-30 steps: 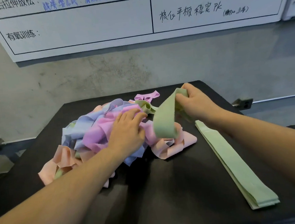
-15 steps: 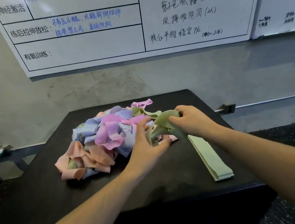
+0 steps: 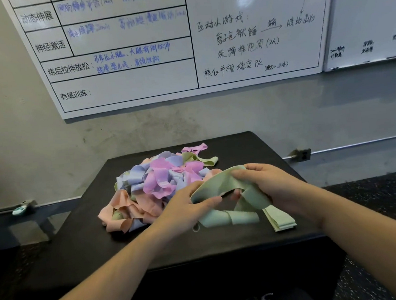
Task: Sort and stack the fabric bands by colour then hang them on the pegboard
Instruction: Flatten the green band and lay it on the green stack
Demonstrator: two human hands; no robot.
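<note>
A tangled heap of fabric bands (image 3: 157, 187) in pink, lilac-blue, peach and green lies on a black box top (image 3: 152, 244). Both hands hold one twisted green band (image 3: 221, 186) just right of the heap. My left hand (image 3: 185, 210) pinches its left end, my right hand (image 3: 267, 184) grips its upper right part. The band's lower loop (image 3: 229, 219) rests on the box. A flat stack of green bands (image 3: 281, 221) lies under my right wrist, mostly hidden. No pegboard is in view.
A whiteboard (image 3: 183, 43) with handwriting hangs on the grey wall behind the box, a second board (image 3: 367, 15) to its right. A metal rail (image 3: 359, 146) runs along the wall. The box's front edge (image 3: 225, 255) drops off near me.
My left hand left the heap and took the green band's left end. The band has come clear of the heap towards me. The camera has tilted up and back.
</note>
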